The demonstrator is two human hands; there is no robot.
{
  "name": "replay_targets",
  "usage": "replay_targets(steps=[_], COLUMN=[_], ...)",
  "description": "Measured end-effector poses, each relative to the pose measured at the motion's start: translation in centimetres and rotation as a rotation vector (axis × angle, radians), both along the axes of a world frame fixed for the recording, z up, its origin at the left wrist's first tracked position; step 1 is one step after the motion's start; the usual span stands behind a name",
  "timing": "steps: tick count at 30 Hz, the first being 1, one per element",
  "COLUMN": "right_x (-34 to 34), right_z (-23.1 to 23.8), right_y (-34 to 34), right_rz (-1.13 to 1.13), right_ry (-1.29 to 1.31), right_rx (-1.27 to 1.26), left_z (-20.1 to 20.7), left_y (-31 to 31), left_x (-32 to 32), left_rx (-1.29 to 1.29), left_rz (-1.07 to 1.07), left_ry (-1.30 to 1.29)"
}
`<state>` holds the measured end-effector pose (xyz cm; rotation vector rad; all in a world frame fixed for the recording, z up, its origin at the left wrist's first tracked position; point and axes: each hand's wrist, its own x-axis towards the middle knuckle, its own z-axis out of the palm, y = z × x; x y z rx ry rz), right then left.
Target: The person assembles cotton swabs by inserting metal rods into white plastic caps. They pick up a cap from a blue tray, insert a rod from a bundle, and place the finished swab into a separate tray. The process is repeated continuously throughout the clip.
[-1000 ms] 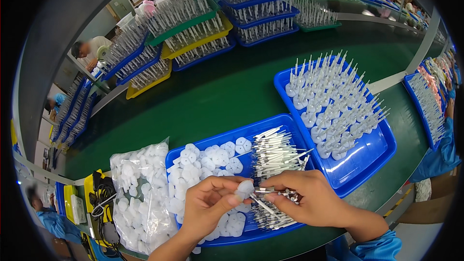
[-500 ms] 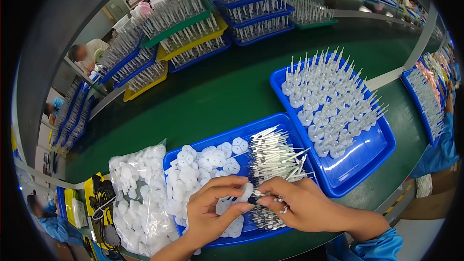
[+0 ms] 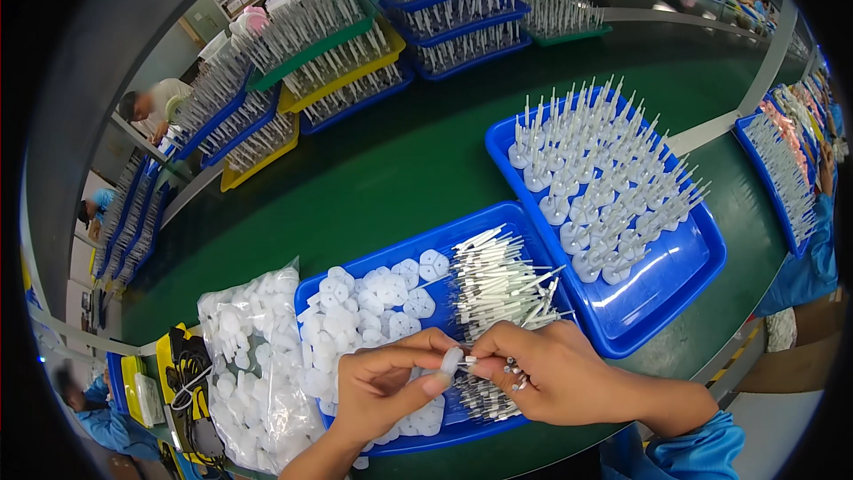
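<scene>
In my left hand (image 3: 389, 388) a translucent white plastic disc (image 3: 451, 360) is pinched between thumb and fingers. My right hand (image 3: 569, 375) grips thin white sticks (image 3: 517, 375); one points at the disc, and its tip is at or against the disc's middle. Several more sticks poke out below the right fingers. Both hands are over the near side of a blue tray (image 3: 409, 247). Loose white petal-edged discs (image 3: 364, 298) fill its left part, and a pile of white sticks (image 3: 498, 280) lies in its right part.
At right, a second blue tray (image 3: 662, 280) holds rows of upright sticks on discs (image 3: 604, 178). A clear bag of discs (image 3: 253, 364) lies at left, beside black cables (image 3: 188, 360). Stacked trays of similar pieces (image 3: 338, 80) stand across the green table (image 3: 373, 178). Other people work beyond.
The disc and the stick remain together between my hands, with the disc turned slightly more edge-on. The whole view has shifted a little; the trays look unchanged.
</scene>
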<state>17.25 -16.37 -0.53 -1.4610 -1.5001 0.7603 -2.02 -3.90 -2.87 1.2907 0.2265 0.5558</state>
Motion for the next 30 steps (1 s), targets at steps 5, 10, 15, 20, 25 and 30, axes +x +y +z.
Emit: replay_targets(steps=[5,10,15,20,25,30], right_x=[-0.6,-0.7,-0.8,-0.3,-0.1,-0.4], right_z=[0.1,-0.5,-0.4,-0.9,-0.8,-1.0], right_y=[-0.3,-0.2,0.0,1.0,1.1,1.2], right_rz=[-0.064,-0.068,-0.063,-0.07,-0.075,-0.085], right_ry=[-0.271,-0.311,-0.302,-0.249,-0.239,-0.187], right_rx=[0.064,0.114,0.104,0.234,0.314,0.336], left_z=[-0.3,-0.7,-0.8,-0.3,0.9,1.6], left_y=[-0.6,-0.9,-1.0,-0.7,-0.9,-0.4], left_x=[0.0,0.0,0.0,0.2,0.7,0.5], left_rx=[0.114,0.153,0.114,0.408,0.575,0.836], left_rz=[0.07,0.093,0.108,0.193,0.267,0.231], left_ry=[0.068,0.092,0.078,0.095,0.075,0.108])
